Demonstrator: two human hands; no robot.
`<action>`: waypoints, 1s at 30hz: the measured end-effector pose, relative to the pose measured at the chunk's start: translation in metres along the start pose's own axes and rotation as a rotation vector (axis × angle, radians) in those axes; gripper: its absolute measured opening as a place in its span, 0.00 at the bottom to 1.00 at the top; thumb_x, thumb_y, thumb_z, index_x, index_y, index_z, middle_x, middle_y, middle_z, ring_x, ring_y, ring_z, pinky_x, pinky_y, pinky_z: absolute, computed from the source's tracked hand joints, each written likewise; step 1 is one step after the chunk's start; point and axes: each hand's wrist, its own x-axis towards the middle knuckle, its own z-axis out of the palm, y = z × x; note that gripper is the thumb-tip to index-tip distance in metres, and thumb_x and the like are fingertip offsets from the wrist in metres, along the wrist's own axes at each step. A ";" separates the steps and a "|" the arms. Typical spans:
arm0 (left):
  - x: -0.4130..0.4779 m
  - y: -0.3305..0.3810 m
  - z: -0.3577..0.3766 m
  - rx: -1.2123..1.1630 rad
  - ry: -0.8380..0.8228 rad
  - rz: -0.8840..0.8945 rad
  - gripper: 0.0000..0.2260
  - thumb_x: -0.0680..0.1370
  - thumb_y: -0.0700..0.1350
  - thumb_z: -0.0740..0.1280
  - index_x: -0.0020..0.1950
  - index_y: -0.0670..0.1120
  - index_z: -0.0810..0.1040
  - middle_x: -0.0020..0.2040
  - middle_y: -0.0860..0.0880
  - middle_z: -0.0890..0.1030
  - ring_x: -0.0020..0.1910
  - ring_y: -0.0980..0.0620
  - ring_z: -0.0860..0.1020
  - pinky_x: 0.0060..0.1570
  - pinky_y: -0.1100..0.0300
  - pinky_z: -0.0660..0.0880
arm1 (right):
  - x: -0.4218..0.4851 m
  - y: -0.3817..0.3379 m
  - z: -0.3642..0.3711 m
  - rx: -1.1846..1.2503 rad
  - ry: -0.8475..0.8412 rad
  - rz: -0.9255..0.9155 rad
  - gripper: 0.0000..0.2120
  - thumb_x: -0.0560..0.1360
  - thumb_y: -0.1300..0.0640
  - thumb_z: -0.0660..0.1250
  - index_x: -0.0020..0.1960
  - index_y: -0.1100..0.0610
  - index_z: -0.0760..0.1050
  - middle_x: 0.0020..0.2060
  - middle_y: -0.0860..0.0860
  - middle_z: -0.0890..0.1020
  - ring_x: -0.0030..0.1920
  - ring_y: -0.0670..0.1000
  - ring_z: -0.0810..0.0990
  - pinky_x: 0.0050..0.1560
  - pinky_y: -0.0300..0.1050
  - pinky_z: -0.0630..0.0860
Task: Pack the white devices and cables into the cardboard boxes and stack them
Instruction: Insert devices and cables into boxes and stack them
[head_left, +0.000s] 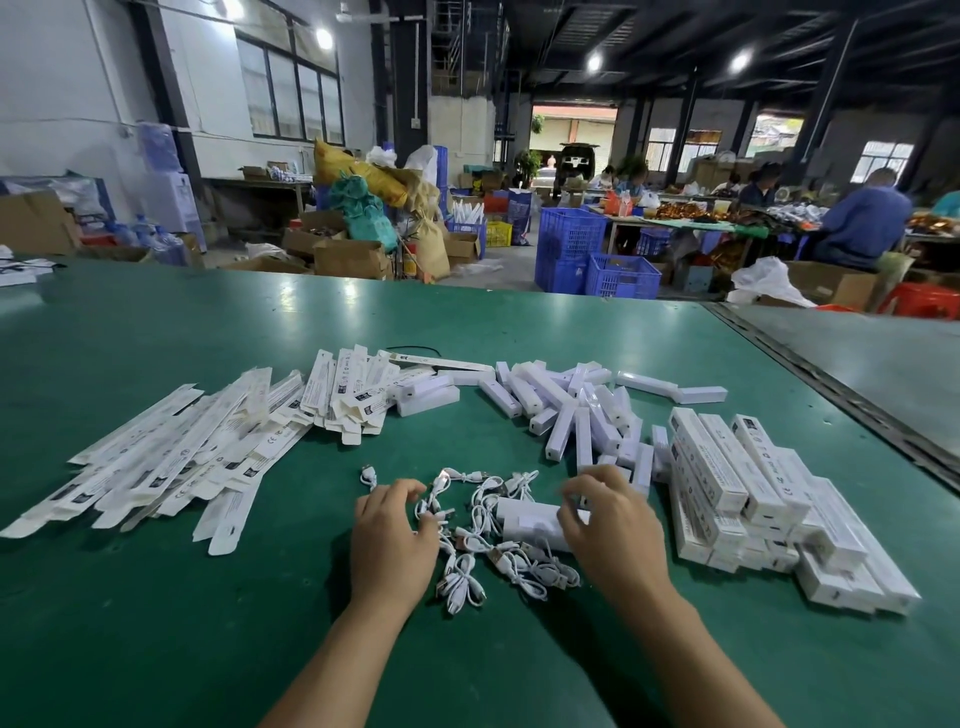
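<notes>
Cables (498, 551) lie in a tangled heap on the green table (156, 623), between the two hands. The left hand (392, 545) has curled fingers that pinch one cable (434, 512) at the left side of the heap. The right hand (615, 535) grips the right end of a white device (524, 519) that rests on the heap. Loose devices (566, 410) are piled behind. Flat boxes (171, 462) lie at left; closed boxes (748, 493) are stacked at right.
</notes>
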 end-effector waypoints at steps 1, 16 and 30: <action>0.000 0.000 0.001 0.011 0.008 -0.008 0.09 0.75 0.37 0.71 0.55 0.44 0.79 0.52 0.48 0.80 0.57 0.46 0.71 0.55 0.54 0.70 | -0.002 -0.001 0.002 -0.008 -0.024 -0.024 0.06 0.76 0.52 0.69 0.51 0.48 0.82 0.55 0.43 0.78 0.39 0.45 0.77 0.38 0.41 0.71; 0.125 -0.067 -0.069 0.803 -0.175 -0.156 0.29 0.81 0.53 0.62 0.79 0.46 0.57 0.78 0.39 0.60 0.77 0.38 0.59 0.76 0.41 0.57 | -0.007 -0.006 0.016 -0.030 -0.168 -0.120 0.10 0.78 0.45 0.63 0.53 0.45 0.80 0.54 0.41 0.78 0.57 0.46 0.74 0.44 0.40 0.69; 0.103 -0.056 -0.079 1.024 -0.110 -0.018 0.13 0.83 0.49 0.56 0.63 0.47 0.73 0.53 0.49 0.82 0.50 0.49 0.77 0.51 0.54 0.69 | -0.010 -0.012 0.017 0.036 -0.094 -0.171 0.08 0.78 0.51 0.64 0.53 0.47 0.81 0.52 0.43 0.80 0.55 0.47 0.75 0.47 0.41 0.71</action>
